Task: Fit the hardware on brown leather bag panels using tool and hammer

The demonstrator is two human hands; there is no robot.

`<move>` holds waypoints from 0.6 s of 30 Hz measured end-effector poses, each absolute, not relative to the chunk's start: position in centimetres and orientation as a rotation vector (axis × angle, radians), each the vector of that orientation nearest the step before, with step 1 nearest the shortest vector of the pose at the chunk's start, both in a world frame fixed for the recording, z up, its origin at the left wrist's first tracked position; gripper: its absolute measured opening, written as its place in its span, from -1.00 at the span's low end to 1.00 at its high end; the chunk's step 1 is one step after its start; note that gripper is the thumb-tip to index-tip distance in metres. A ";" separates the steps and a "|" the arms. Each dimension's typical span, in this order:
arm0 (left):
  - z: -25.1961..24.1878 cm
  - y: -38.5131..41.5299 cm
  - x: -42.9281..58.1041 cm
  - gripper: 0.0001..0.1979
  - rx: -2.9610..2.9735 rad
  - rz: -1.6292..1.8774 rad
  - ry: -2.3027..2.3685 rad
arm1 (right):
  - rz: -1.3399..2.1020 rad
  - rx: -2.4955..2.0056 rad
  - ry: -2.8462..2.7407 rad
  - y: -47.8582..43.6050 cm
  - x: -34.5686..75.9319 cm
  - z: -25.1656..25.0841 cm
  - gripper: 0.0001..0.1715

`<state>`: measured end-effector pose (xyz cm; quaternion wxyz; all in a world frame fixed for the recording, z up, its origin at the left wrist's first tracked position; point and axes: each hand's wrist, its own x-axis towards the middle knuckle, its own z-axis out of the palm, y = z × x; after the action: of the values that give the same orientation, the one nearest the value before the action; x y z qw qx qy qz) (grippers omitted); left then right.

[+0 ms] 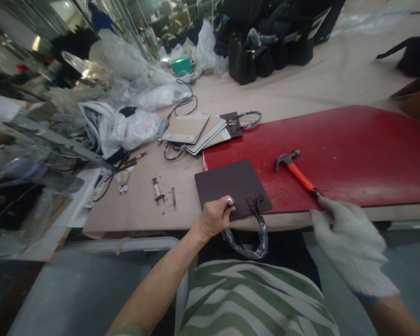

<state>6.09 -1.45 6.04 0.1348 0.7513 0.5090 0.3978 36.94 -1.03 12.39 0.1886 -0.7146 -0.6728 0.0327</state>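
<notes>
My bare left hand [217, 215] is closed around a short metal punch [230, 202], whose round top end shows above the fist. It stands over the near edge of a dark brown bag panel [227, 182], which lies partly on a red mat. A plastic-wrapped bag handle [262, 240] is joined to the panel and hangs over the table edge. My right hand [350, 242], in a white knit glove, grips the dark end of a claw hammer [299, 176] with an orange handle. The hammer's head points away from me, over the mat. The punch's lower tip is hidden.
The red mat [353, 154] covers the table's right side. Behind the panel lies a stack of beige panels [187, 128] with wrapped handles. Small metal tools [157, 190] lie to the left. Black bags [245, 58] stand at the back, and plastic-wrapped bundles [136, 128] crowd the left.
</notes>
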 end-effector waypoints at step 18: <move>5.9 -1.2 6.6 -0.85 2.163 1.183 1.474 | 1.166 -1.823 -1.459 1.0 37.7 16.4 -0.58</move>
<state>6.61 -1.18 5.85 0.1344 0.7462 0.5084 0.4082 37.74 1.05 16.39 0.2626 -0.6741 -0.5392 0.4312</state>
